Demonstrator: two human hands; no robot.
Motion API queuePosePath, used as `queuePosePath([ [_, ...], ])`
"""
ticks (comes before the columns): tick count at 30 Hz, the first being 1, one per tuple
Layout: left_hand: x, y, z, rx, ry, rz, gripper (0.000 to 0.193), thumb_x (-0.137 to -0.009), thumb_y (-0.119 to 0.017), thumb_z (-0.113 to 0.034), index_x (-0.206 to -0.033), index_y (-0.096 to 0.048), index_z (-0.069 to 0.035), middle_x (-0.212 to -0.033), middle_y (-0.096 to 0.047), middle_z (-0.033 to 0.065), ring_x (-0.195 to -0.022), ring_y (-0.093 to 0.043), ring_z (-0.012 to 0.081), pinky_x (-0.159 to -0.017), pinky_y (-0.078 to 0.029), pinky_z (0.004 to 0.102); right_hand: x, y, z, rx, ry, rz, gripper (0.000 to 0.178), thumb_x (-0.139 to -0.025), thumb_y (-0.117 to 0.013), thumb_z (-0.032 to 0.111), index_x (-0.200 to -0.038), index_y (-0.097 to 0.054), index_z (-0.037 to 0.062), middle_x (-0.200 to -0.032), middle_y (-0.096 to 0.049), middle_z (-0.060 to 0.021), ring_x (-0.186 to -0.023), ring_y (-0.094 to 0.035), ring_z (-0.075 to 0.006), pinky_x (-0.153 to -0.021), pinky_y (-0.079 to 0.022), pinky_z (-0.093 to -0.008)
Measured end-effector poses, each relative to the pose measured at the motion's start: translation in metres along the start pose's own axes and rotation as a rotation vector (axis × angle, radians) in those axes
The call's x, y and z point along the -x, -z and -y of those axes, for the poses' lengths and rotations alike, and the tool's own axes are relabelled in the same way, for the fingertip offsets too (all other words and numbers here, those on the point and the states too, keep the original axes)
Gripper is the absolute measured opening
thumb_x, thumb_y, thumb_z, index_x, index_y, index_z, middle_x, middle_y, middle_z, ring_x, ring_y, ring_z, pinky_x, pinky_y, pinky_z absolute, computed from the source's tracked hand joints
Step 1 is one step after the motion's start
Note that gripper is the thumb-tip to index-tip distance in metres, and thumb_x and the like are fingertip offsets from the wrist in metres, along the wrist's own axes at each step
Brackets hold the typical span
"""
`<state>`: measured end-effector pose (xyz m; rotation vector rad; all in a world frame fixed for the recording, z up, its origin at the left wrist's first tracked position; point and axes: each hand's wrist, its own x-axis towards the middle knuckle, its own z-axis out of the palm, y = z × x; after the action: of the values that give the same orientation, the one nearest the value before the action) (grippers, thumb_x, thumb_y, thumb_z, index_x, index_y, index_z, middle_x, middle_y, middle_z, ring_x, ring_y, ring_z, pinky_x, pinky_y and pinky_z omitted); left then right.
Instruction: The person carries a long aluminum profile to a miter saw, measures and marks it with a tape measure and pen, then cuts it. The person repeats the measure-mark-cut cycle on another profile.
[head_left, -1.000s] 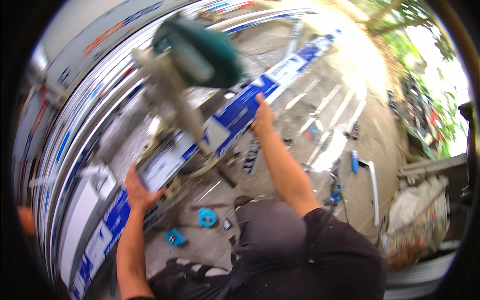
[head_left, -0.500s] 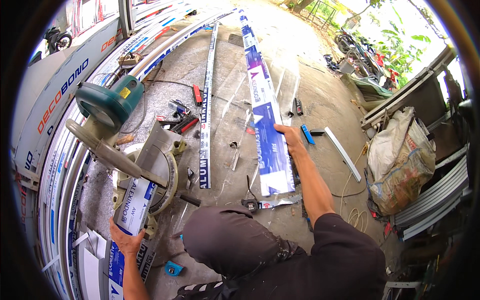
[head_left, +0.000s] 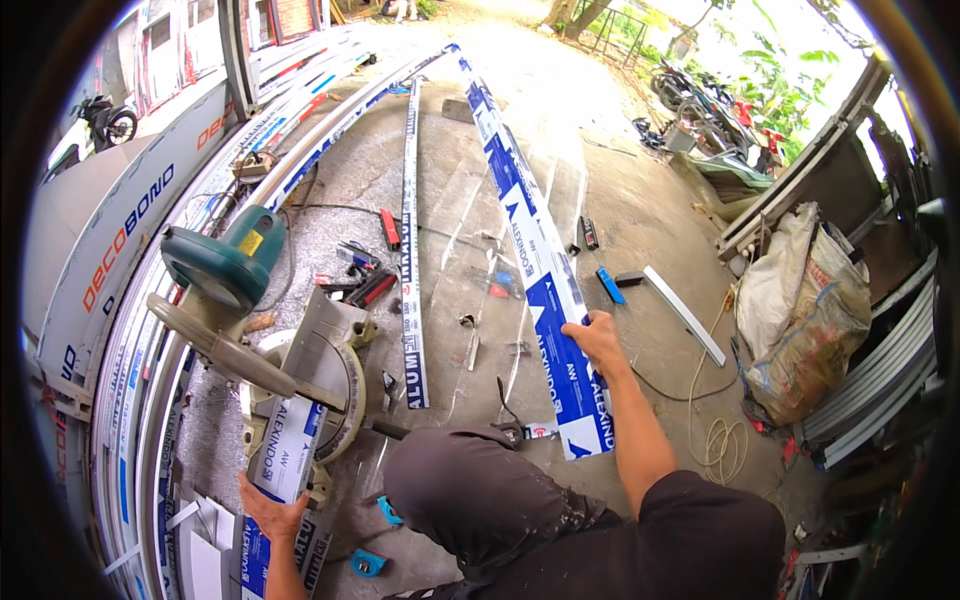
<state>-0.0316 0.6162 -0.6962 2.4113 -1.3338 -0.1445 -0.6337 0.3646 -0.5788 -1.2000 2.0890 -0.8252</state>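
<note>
Two long aluminium profiles are in my hands, both wrapped in blue-and-white film. My left hand grips the near part of the left profile, which lies on the base of a green mitre saw. The saw's blade guard is just beyond that hand. To the right, my right hand is wrapped around the edge of the right profile near its close end. This profile stretches far across the floor. Its near end is beside my bent knee.
Another wrapped profile lies between the two. A blue tape measure is by my knee. A red-and-black tool, a white strip and a cord lie about. Long bars line the left; a stuffed sack stands right.
My right hand has drawn the right profile's near end closer and lower. My left hand stays on the left profile at the saw. The whole view has shifted a little.
</note>
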Motion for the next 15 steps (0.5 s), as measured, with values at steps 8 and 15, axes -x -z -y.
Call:
queuePosePath([
  [8,0.002,0.008,-0.011,0.044,0.010,-0.014,0.132,-0.049,-0.091,-0.038,-0.155,-0.021,-0.001,-0.139,-0.045,0.0287,-0.130,-0.043,0.0458,-0.114,-0.033,0.0510,-0.109,-0.097,0.056,0.104,-0.024,-0.125,0.023,-0.059,-0.083,0.004,-0.070,-0.070,-0.0105,-0.074,-0.072,-0.0201,-0.067,-0.072,-0.0292,-0.058,-0.056,-0.0402],
  [15,0.004,0.008,-0.011,0.028,0.042,0.012,0.130,-0.049,-0.092,-0.034,-0.155,-0.021,-0.004,-0.142,-0.044,0.0252,-0.132,-0.043,0.0445,-0.115,-0.033,0.0504,-0.116,-0.052,0.065,-0.299,-0.208,0.132,0.023,-0.058,-0.077,-0.006,-0.078,-0.069,-0.0140,-0.073,-0.069,-0.0208,-0.056,-0.069,-0.0317,-0.048,-0.054,-0.0463],
])
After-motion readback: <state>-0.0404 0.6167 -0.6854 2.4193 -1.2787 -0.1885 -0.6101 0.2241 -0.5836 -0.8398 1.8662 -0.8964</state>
